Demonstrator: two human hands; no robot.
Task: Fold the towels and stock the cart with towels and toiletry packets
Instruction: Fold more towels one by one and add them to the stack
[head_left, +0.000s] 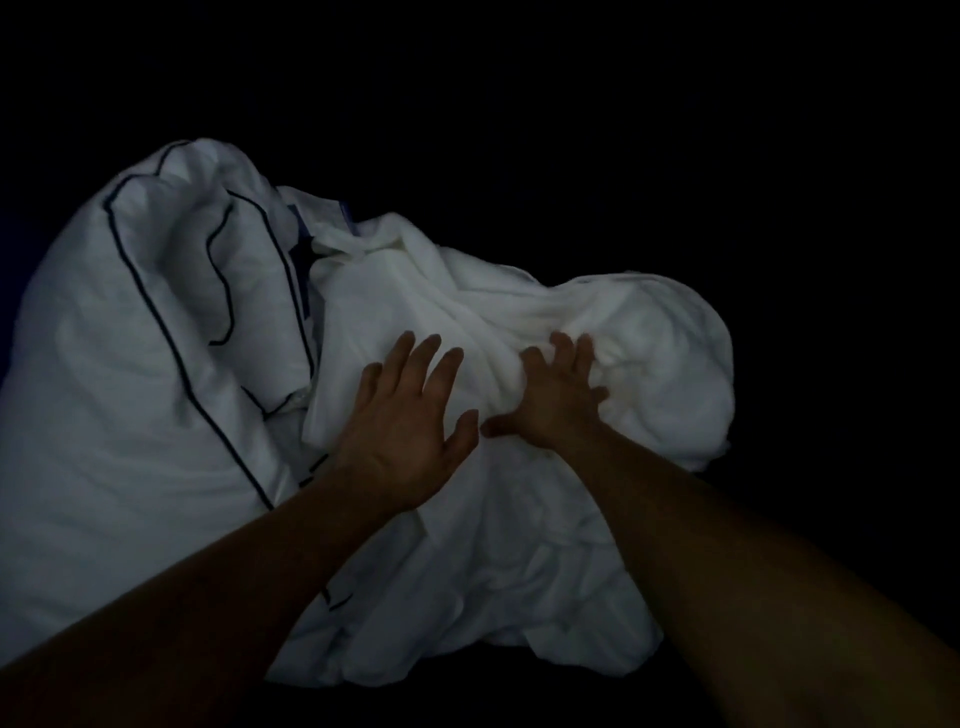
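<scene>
Palm down, the left hand (410, 421) lies flat on a crumpled white towel (498, 545), its fingers straight and fanned wide, holding nothing. Just beside it, thumbs nearly meeting, the right hand (558, 397) has its fingers curled into the same cloth and looks to be gripping a raised fold.

The towel sits directly under both hands. Its rounded bulk swells away from the right hand to the right, while a looser tail spreads back toward the person between the two forearms. Bunched as it is, no edge or corner shows, so its long axis cannot be read with confidence; at best the mass runs from the near tail up and rightward to that bulge. The right hand is the nearer one to the bulk and seems better placed to draw it out, with the left pinning the cloth.

Touching the towel on the left hand's side lies white linen with dark piping (130, 364). Everything beyond is too dark to make out; no cart or packets show.
</scene>
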